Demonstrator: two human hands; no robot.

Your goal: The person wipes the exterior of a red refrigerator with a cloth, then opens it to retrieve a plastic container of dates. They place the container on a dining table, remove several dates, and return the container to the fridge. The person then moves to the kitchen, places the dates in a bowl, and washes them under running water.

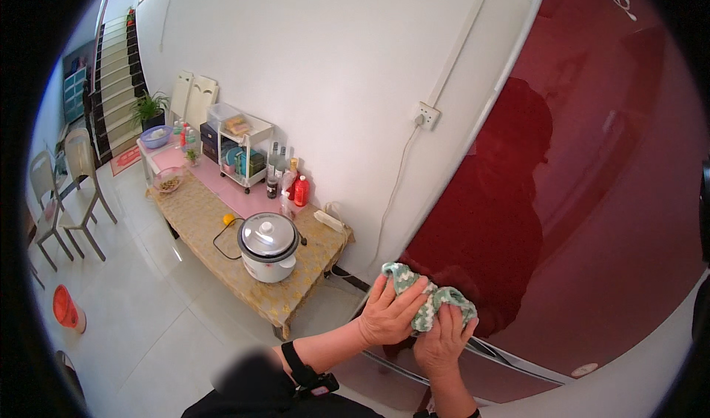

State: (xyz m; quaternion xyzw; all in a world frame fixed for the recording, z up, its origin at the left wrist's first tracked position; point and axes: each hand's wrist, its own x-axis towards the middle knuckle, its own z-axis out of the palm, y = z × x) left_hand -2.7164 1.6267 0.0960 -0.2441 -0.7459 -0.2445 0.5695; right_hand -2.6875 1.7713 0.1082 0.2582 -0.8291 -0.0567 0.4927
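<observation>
A green-and-white patterned cloth (421, 316) is bunched up against the glossy dark red door (584, 218), near the door's lower left edge. My left hand (390, 320) presses on the cloth's left part, its fingers curled over it. Close beside it, my right hand (442, 342) grips the cloth's right part, fingertips pushed into the folds. A darker, uneven patch spreads over the door above the cloth; whether it is moisture or a reflection I cannot tell. Below, a gap with a light trim strip separates this door from a lower red panel (484, 377).
To the left stands a low table (207, 218) with a patterned cover. It bears a rice cooker (268, 248), several bottles (301, 191), a white rack (248, 148) and bowls. A cord runs up to a wall socket (425, 116). Chairs (81, 189) and a red bucket (68, 311) stand farther left.
</observation>
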